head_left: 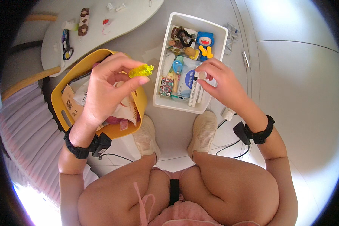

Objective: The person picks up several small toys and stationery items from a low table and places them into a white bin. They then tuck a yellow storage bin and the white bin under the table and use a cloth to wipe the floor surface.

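Between the thumb and fingers of my left hand (111, 84) is a small see-through yellow plastic piece (141, 71); its exact kind I cannot make out. The hand is over a yellow basket (142, 107) with paper bags and cloth in it. My right hand (224, 83) is closed on a small whitish round-ended object (202, 75), partly hidden by the fingers. Below it lies a white bin (164, 101) holding a blue toy figure (205, 39), hair ties (185, 37), a blue-and-white packet (184, 81) and white marker-like tubes (193, 94).
At the upper left a white table (133, 17) bears a brown flower hair clip (83, 22), a small red item (106, 22) and a black-banded item (66, 47). Clear plastic wrapping (232, 33) and a small metallic cylinder (245, 59) lie right of the bin. Cables run near my shoes.
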Available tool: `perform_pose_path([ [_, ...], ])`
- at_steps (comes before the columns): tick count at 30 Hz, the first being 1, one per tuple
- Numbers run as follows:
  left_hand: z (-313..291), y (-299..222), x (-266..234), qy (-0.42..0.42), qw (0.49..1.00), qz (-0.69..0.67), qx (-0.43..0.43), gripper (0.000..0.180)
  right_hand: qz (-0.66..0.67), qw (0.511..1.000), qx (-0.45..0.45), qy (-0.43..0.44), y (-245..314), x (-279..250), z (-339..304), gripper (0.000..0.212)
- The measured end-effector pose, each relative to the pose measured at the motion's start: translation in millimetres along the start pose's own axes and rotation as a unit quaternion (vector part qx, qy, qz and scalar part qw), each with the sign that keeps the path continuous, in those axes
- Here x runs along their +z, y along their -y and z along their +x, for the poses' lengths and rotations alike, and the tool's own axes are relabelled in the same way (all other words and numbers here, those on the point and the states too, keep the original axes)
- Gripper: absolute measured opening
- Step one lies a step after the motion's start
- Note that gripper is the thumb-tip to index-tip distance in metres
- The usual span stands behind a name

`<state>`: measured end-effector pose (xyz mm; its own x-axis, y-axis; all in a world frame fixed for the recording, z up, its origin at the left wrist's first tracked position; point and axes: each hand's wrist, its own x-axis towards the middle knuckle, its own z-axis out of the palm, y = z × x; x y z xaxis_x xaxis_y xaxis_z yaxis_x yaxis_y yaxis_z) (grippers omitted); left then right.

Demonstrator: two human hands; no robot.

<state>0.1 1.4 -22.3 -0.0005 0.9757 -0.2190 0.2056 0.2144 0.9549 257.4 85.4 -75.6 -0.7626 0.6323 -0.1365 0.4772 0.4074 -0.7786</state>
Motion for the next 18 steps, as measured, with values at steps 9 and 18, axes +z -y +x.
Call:
perform_pose_path([
  [9,-8,2,-4,-0.030,0.999,0.002,0.031,0.022,-0.048,0.999,0.008,-0.014,-27,0,16,0.025],
  [18,-15,3,-14,-0.040,0.999,0.021,0.005,0.023,-0.196,0.980,0.000,-0.027,-73,-17,84,0.025],
])
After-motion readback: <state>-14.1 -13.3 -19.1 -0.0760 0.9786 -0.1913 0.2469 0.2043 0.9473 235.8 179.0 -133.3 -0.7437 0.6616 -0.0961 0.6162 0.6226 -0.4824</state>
